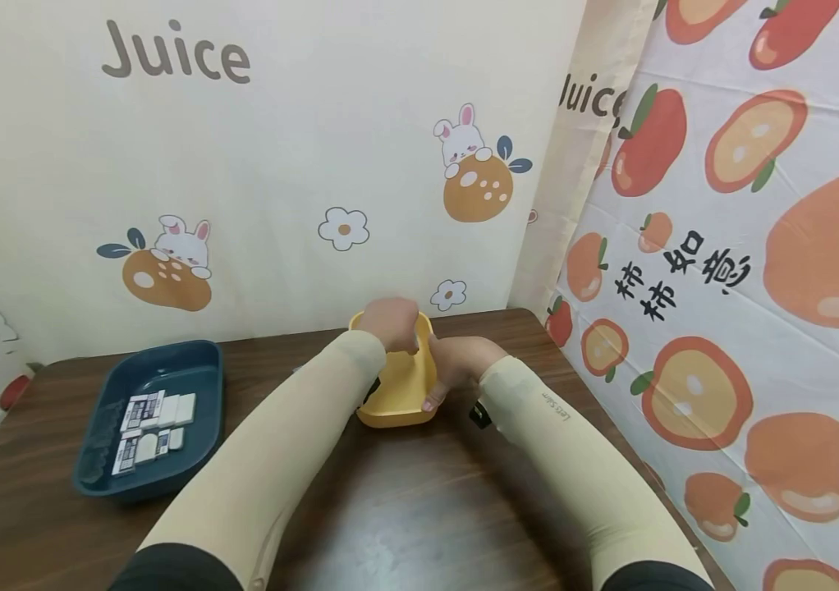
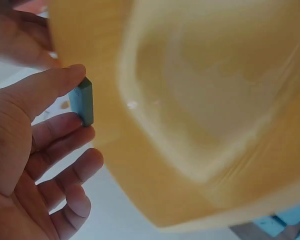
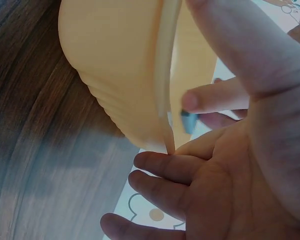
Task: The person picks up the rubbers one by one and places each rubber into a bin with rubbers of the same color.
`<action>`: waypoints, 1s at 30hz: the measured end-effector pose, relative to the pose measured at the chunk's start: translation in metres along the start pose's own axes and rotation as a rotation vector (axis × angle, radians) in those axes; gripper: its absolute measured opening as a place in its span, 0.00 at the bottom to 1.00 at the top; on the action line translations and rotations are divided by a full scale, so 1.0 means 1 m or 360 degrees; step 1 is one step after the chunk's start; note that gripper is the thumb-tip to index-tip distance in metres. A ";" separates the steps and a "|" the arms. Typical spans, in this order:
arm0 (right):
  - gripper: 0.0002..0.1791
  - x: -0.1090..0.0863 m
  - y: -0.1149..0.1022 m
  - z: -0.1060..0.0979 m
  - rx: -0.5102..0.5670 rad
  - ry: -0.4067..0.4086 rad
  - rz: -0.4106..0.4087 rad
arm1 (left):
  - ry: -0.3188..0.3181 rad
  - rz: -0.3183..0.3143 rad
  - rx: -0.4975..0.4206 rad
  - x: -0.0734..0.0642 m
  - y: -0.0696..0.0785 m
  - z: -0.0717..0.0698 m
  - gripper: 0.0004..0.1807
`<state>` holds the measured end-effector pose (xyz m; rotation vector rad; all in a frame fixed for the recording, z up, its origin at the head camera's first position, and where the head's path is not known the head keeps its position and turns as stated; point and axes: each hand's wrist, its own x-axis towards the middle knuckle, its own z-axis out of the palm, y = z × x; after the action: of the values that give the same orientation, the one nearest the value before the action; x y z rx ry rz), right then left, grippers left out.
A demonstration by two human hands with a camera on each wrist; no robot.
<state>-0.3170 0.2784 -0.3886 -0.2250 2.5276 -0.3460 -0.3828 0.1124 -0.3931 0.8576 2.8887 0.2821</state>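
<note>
A yellow plastic basin (image 1: 397,386) stands tilted on the table near the back wall. My left hand (image 1: 390,322) is over its far part, and between thumb and fingertips it pinches a small blue-green block (image 2: 82,102). The other fingers of that hand are loosely bent. At the basin's right side, my right hand (image 1: 464,361) grips the rim, with the thumb on one side and fingers on the other. In the right wrist view the block (image 3: 188,121) shows beyond the rim, partly covered by a fingertip.
To the left is a dark blue tray (image 1: 205,377) with several small white pieces (image 1: 181,409), some bearing printed labels. The brown wooden table (image 1: 419,509) meets a printed cloth at the back and another on the right (image 1: 693,525).
</note>
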 end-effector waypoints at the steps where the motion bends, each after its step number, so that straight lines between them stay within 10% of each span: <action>1: 0.92 0.001 -0.001 0.001 -0.0012 0.0010 0.0001 | -0.0013 -0.0011 -0.0003 0.002 -0.001 0.003 0.13; 15: 0.90 0.006 0.003 0.006 -0.0094 0.0082 -0.0061 | -0.0079 -0.0080 0.0063 0.029 0.006 0.037 0.06; 30: 0.89 0.004 0.002 0.005 -0.0066 0.0053 -0.0086 | -0.0064 -0.0034 0.0102 0.022 0.007 0.042 0.05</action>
<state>-0.3179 0.2779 -0.3951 -0.3065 2.5670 -0.3212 -0.3905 0.1360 -0.4336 0.8320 2.8817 0.1689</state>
